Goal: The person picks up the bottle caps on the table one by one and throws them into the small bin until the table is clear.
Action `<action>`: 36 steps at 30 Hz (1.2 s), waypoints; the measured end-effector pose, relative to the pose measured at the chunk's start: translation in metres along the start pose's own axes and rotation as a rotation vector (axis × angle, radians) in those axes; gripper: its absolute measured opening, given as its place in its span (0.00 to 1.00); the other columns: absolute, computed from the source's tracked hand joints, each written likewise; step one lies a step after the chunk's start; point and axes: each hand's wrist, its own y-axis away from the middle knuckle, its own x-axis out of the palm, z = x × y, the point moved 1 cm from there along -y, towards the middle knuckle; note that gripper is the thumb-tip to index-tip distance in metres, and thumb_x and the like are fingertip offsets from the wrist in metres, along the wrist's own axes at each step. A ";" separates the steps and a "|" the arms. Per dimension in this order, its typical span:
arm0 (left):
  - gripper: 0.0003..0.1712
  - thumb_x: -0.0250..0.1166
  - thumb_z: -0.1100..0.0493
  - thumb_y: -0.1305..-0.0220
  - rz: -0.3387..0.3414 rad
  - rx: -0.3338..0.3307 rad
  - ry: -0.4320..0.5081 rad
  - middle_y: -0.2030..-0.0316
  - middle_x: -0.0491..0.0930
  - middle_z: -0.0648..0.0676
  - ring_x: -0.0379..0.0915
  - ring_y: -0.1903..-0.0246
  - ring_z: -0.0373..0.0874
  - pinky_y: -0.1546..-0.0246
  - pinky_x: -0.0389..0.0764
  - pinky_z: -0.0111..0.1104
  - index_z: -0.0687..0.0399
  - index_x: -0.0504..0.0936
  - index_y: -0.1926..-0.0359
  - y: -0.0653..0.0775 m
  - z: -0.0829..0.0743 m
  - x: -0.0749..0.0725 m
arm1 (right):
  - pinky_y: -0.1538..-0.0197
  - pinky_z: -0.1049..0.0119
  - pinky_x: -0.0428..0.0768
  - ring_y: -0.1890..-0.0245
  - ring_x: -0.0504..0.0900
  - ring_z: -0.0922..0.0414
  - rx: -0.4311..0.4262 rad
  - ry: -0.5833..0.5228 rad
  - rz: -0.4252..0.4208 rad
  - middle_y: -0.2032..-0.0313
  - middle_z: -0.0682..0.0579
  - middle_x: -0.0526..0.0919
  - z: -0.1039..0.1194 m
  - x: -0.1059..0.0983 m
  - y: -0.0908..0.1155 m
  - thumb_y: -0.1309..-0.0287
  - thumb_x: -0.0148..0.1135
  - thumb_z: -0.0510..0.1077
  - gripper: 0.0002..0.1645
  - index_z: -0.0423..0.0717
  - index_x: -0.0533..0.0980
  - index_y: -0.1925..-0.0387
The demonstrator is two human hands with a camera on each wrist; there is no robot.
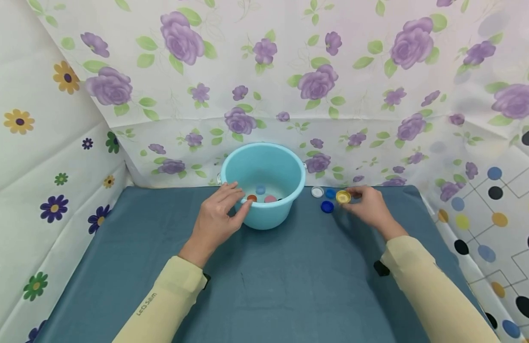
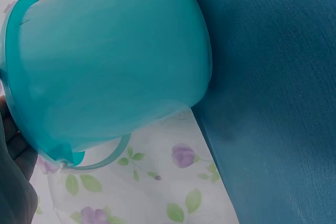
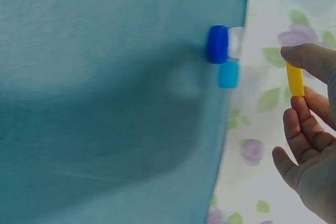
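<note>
A light blue bucket (image 1: pixel 264 221) stands upright near the back of the table. My left hand (image 1: pixel 219 214) rests at its left front rim, fingers loosely extended; in the left wrist view the hand (image 2: pixel 16 166) is partly cut off beside the rim. With thumb and fingertips, my right hand (image 1: pixel 369 207) pinches a yellow bottle cap (image 1: pixel 343 196), seen edge-on in the right wrist view. Beside it on the cloth lie a white cap (image 1: pixel 317 192), a light blue cap (image 1: pixel 331 193) and a dark blue cap (image 1: pixel 327 206).
Inside the bucket lie several round pieces, among them an orange one (image 1: pixel 252 197), a pink one (image 1: pixel 270 198) and a blue one (image 1: pixel 260 189). A blue-grey cloth (image 1: pixel 264 286) covers the table. Behind it hangs a flowered sheet (image 1: pixel 281 95).
</note>
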 end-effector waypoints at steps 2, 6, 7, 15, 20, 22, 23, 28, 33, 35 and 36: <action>0.14 0.65 0.52 0.40 0.000 0.000 -0.002 0.62 0.84 0.55 0.75 0.44 0.52 0.33 0.70 0.39 0.55 0.85 0.58 0.000 0.000 0.000 | 0.54 0.50 0.82 0.48 0.74 0.47 -0.009 -0.014 -0.020 0.51 0.47 0.77 0.007 -0.006 -0.002 0.49 0.68 0.55 0.28 0.51 0.75 0.47; 0.14 0.65 0.53 0.41 -0.001 0.001 -0.002 0.62 0.84 0.55 0.75 0.45 0.52 0.33 0.71 0.39 0.56 0.85 0.59 0.000 -0.001 -0.001 | 0.54 0.52 0.82 0.49 0.74 0.49 -0.049 -0.047 -0.059 0.52 0.50 0.77 0.025 -0.016 -0.005 0.50 0.69 0.54 0.27 0.53 0.76 0.47; 0.14 0.65 0.53 0.41 0.000 0.000 -0.003 0.62 0.84 0.55 0.75 0.45 0.52 0.33 0.71 0.39 0.56 0.85 0.59 0.000 -0.001 -0.001 | 0.55 0.52 0.82 0.50 0.74 0.49 -0.062 -0.052 -0.067 0.53 0.51 0.77 0.030 -0.018 -0.005 0.50 0.69 0.54 0.26 0.54 0.76 0.48; 0.14 0.65 0.53 0.40 0.005 -0.006 -0.005 0.62 0.84 0.55 0.75 0.45 0.52 0.33 0.71 0.40 0.56 0.85 0.59 0.000 -0.001 -0.001 | 0.56 0.55 0.79 0.53 0.73 0.53 -0.173 -0.042 -0.124 0.54 0.53 0.76 0.069 -0.034 -0.005 0.51 0.69 0.56 0.25 0.56 0.78 0.50; 0.14 0.65 0.52 0.40 0.004 -0.004 -0.012 0.62 0.85 0.56 0.75 0.45 0.52 0.33 0.71 0.38 0.57 0.85 0.59 0.000 -0.001 -0.001 | 0.58 0.57 0.80 0.54 0.73 0.56 -0.225 -0.041 -0.143 0.55 0.56 0.77 0.089 -0.037 -0.006 0.52 0.69 0.58 0.24 0.58 0.79 0.51; 0.14 0.64 0.52 0.40 0.005 -0.004 -0.013 0.62 0.85 0.56 0.75 0.45 0.52 0.33 0.71 0.38 0.57 0.85 0.59 0.000 -0.001 -0.001 | 0.58 0.57 0.81 0.54 0.73 0.56 -0.243 -0.046 -0.146 0.54 0.57 0.77 0.097 -0.038 -0.007 0.52 0.70 0.58 0.24 0.57 0.79 0.52; 0.14 0.64 0.52 0.40 0.005 -0.003 -0.013 0.62 0.85 0.56 0.75 0.45 0.52 0.33 0.71 0.38 0.57 0.85 0.59 -0.001 -0.001 -0.001 | 0.58 0.57 0.81 0.55 0.74 0.56 -0.257 -0.047 -0.149 0.54 0.57 0.78 0.102 -0.039 -0.007 0.53 0.70 0.57 0.24 0.57 0.79 0.53; 0.14 0.65 0.52 0.41 0.004 0.000 -0.007 0.62 0.84 0.55 0.75 0.45 0.52 0.34 0.71 0.40 0.56 0.85 0.59 -0.001 -0.001 -0.001 | 0.56 0.58 0.81 0.55 0.74 0.57 -0.304 -0.057 -0.155 0.54 0.59 0.79 0.124 -0.043 -0.009 0.53 0.70 0.57 0.24 0.58 0.79 0.53; 0.14 0.65 0.53 0.41 0.004 0.000 -0.002 0.62 0.84 0.54 0.75 0.45 0.52 0.34 0.72 0.41 0.56 0.85 0.59 -0.001 -0.001 -0.001 | 0.57 0.60 0.80 0.57 0.73 0.59 -0.338 -0.065 -0.172 0.56 0.58 0.79 0.145 -0.046 -0.010 0.54 0.71 0.57 0.25 0.56 0.79 0.52; 0.13 0.65 0.53 0.41 0.002 0.000 0.000 0.62 0.84 0.55 0.75 0.45 0.53 0.34 0.72 0.41 0.56 0.85 0.59 -0.001 -0.001 -0.001 | 0.57 0.60 0.80 0.57 0.74 0.58 -0.353 -0.081 -0.169 0.57 0.57 0.79 0.154 -0.046 -0.010 0.55 0.72 0.56 0.25 0.55 0.80 0.53; 0.13 0.65 0.53 0.41 0.000 0.000 0.002 0.62 0.84 0.55 0.75 0.45 0.53 0.34 0.72 0.41 0.56 0.85 0.59 -0.001 -0.001 -0.001 | 0.57 0.60 0.81 0.57 0.74 0.58 -0.359 -0.088 -0.165 0.57 0.57 0.79 0.159 -0.045 -0.011 0.55 0.72 0.55 0.25 0.54 0.80 0.53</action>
